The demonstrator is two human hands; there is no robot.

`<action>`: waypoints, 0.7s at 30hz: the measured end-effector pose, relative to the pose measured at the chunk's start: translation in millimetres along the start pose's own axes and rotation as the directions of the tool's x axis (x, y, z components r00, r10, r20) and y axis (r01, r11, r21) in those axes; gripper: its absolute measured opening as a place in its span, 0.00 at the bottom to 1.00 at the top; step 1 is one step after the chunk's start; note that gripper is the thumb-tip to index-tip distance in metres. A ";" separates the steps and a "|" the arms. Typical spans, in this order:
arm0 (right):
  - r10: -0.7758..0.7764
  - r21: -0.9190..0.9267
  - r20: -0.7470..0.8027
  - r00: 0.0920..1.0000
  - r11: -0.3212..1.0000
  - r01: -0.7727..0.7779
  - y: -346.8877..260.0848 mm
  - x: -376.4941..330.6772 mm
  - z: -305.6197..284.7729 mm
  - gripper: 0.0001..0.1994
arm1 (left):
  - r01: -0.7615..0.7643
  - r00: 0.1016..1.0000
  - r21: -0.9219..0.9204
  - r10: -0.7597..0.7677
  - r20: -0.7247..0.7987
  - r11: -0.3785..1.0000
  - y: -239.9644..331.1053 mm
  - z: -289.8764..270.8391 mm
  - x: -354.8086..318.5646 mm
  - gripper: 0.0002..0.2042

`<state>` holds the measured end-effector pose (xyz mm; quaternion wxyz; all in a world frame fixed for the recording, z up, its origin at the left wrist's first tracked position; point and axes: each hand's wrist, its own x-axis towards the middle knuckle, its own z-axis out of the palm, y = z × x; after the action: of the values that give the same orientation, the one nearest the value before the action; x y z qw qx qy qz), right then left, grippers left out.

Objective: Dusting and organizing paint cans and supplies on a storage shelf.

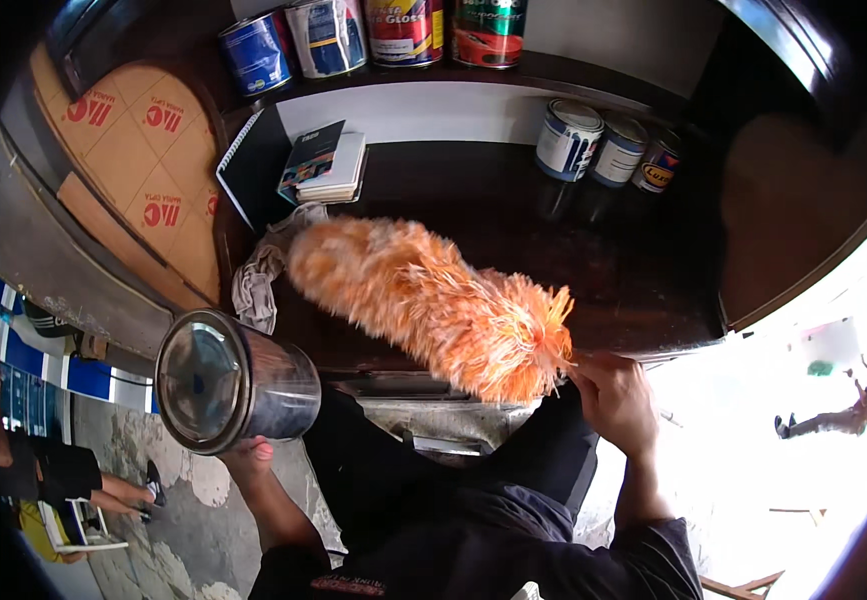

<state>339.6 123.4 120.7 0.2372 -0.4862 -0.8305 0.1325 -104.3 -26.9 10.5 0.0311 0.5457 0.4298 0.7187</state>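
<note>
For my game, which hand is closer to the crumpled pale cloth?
Left. The left hand, holding a shiny cylindrical metal can, is below the cloth in the picture; the right hand, holding a fluffy orange duster, is farther off to the right.

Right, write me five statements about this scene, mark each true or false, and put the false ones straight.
1. The right hand holds an orange duster. True.
2. The left hand holds a book. False: it holds a metal can.
3. Four cans stand in a row on the shelf. True.
4. The crumpled cloth lies at the right side of the desk. False: it lies at the left side, near the books.
5. Three smaller cans stand on the right part of the desk, below the shelf. True.
</note>
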 end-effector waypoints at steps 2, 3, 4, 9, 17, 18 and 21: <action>0.062 -0.043 -0.043 0.997 0.997 -0.064 8.0 8.5 -6.8 0.08 | -0.034 0.995 -0.008 0.035 0.097 0.999 6.8 24.6 2.4 0.53; 0.115 -0.131 0.011 0.993 0.985 -0.113 18.8 17.0 -8.8 0.09 | 0.069 0.975 -0.069 -0.053 0.217 0.995 13.7 37.8 3.2 0.54; 0.176 -0.225 0.062 0.982 0.962 -0.158 26.9 23.4 -11.0 0.11 | 0.182 0.932 -0.119 -0.132 0.339 0.976 18.6 50.7 1.5 0.56; -0.111 -0.383 -0.194 0.975 0.923 0.028 34.8 48.3 -8.6 0.15 | 0.397 0.820 -0.361 -0.150 0.552 0.844 32.0 131.2 -20.5 0.53; -0.470 0.718 0.142 0.871 0.654 0.236 -39.8 10.9 24.2 0.60 | 0.524 0.793 -0.300 -0.329 0.513 0.797 69.1 195.3 -26.0 0.56; -0.404 0.711 0.116 0.907 0.671 0.208 -37.2 11.0 30.8 0.64 | 0.543 0.795 -0.303 -0.364 0.486 0.783 68.5 198.5 -27.5 0.56; -0.258 0.738 0.093 0.962 0.666 0.108 -31.9 11.2 47.8 0.71 | 0.481 0.752 -0.204 -0.281 0.596 0.853 67.1 196.4 -27.3 0.59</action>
<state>286.2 118.0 97.3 0.3422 -0.2511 -0.7730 0.4714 94.4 31.6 40.4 0.3955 0.6120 0.3735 0.5741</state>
